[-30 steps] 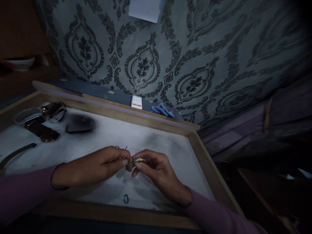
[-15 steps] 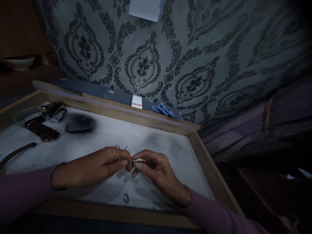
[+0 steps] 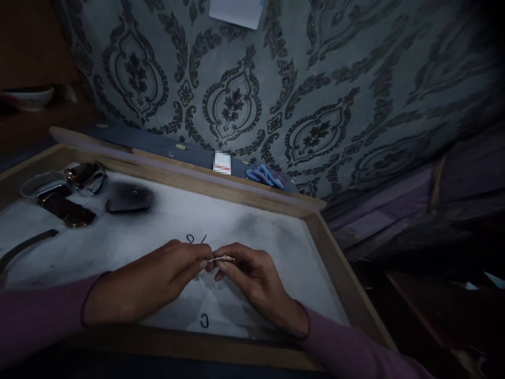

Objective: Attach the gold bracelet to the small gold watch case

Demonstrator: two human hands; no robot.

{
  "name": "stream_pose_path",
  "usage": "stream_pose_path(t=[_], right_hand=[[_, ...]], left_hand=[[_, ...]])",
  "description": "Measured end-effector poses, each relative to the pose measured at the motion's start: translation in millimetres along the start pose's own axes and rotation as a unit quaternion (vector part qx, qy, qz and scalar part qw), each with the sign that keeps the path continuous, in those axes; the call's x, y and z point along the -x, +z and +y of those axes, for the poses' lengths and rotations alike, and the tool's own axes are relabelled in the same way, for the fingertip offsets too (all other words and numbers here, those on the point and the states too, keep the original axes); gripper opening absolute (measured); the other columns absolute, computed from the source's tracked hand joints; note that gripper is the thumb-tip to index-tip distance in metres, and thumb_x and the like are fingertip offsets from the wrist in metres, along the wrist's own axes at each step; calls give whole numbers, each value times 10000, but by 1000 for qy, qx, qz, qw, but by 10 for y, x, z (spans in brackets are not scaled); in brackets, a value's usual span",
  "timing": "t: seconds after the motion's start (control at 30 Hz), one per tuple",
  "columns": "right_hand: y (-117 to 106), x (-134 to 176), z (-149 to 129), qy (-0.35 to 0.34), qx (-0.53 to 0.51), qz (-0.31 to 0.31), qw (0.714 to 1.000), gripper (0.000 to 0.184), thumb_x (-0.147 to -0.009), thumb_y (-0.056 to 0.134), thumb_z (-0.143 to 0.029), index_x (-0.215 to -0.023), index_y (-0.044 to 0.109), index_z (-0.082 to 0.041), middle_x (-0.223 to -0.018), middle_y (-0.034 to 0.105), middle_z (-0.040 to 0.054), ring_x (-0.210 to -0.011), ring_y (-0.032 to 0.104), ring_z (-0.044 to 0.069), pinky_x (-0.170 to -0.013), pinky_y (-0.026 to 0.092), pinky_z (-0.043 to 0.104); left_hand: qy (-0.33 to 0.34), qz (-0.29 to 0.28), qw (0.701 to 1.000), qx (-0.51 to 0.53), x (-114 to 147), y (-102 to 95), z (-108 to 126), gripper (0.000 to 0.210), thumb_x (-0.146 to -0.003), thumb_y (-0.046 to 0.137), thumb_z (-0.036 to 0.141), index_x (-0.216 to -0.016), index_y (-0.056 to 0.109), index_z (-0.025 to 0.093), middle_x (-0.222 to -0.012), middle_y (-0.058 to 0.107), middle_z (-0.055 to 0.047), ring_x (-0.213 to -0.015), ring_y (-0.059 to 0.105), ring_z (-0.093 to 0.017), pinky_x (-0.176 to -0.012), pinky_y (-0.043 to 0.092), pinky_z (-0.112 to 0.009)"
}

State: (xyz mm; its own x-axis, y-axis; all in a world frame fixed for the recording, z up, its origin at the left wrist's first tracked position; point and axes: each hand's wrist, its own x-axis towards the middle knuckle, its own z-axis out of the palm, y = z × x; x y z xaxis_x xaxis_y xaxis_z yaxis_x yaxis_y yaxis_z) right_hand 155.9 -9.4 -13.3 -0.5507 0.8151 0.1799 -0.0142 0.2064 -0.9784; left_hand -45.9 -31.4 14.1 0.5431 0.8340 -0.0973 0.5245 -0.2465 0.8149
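Observation:
Above the white floor of a wooden tray, my right hand pinches a small gold-coloured ornament with a sparkling surface between thumb and fingers. My left hand comes from the left with its thumb and forefinger pressed together on a thin, pale metal rod whose end meets the ornament. Whether the rod is part of the ornament or a separate tool, I cannot tell. A little dark loop lies just beyond my left fingers, and a dark C-shaped piece lies nearer me.
The tray's wooden rim surrounds the work. Sunglasses, more eyewear and a clear plastic dish sit at the left, beside a dark curved strip. Behind the rim are a blue cloth and a small white box.
My left hand and wrist have shifted slightly and rolled, exposing more of the thin rod. My right hand stays almost still around the gold-coloured ornament.

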Motion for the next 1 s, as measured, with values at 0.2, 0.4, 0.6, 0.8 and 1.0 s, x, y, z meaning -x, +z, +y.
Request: stream_pose_path(t=[0.2, 0.4, 0.6, 0.8, 1.0], right_hand=[[-5, -16, -15, 25, -45, -6, 999, 116, -879, 645, -227, -965, 717, -197, -811, 732, 33, -697, 672, 130, -652, 595, 266], [-43, -45, -44, 93, -125, -13, 988, 133, -845, 700, -274, -921, 720, -168, -805, 735, 42, -734, 682, 142, -679, 591, 273], [-76, -54, -35, 127, -171, -22, 977, 150, -850, 701, -270, -961, 712, -170, -911, 750, 59, -789, 714, 154, -734, 581, 276], [-22, -25, -39, 71, -46, 10, 996, 240, -899, 638, -290, -1125, 703, -244, -1074, 738, 69, -973, 697, 202, -924, 548, 399], [45, 31, 100, -118, 182, 36, 976, 435, -923, 529, -123, -1300, 596, -329, -1293, 642, 65, -1213, 587, 245, -1032, 488, 466]], left_hand=[[4, 0, 999, 41, -29, -1, 16, 332, -975, 318, 350, -879, 596, 197, -839, 637, -11, -823, 564, -176, -758, 422, -270], [12, -21, 996, 86, -45, -78, 26, 327, -976, 326, 357, -863, 581, 186, -814, 576, 5, -764, 522, -144, -721, 415, -238], [-4, 2, 989, 148, -51, -120, 18, 287, -967, 346, 361, -794, 492, 184, -713, 449, 34, -670, 433, -121, -618, 368, -222], [-92, 27, 965, 246, -132, -17, -37, 315, -879, 504, 479, -826, 543, 171, -585, 364, 72, -535, 332, -100, -485, 265, -221], [-189, -1, 885, 426, -205, 45, -69, 425, -731, 669, 568, -820, 515, 182, -432, 270, 142, -398, 136, -51, -393, 91, -221]])
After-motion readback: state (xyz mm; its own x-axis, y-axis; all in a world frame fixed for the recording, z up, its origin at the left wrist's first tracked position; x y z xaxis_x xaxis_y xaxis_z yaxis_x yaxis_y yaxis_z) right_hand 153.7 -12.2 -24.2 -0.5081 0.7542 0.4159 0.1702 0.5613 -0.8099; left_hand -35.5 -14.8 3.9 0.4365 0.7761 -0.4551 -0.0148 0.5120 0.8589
